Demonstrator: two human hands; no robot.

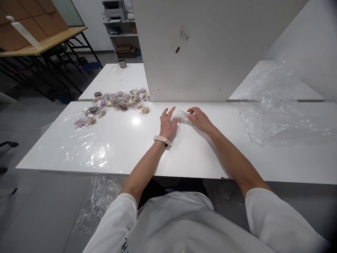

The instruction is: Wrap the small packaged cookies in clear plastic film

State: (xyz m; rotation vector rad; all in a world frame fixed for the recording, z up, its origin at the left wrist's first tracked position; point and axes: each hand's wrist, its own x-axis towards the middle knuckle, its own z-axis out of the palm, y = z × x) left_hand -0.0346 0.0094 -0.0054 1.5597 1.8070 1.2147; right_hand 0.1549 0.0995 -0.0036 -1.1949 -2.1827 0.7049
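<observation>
A small whitish bundle of clear plastic, apparently bubble wrap (182, 116), lies crosswise on the white table in front of me. My left hand (167, 124), a pink band on its wrist, is at the bundle's left end with the fingers spread and the thumb against or beside it. Curled over the right end is my right hand (198, 118), thumb and fingers closed around it. Whatever may be inside the bundle is hidden. To the left lie several individually wrapped round sweets or cakes (123, 106), pink, brown and cream, in clear packets.
A tall white panel (189, 52) rises behind the table (137, 154). Loose clear film (279, 119) spreads at the right; more film (89, 154) hangs over the left front edge. A metal cup (122, 63) stands at the back left.
</observation>
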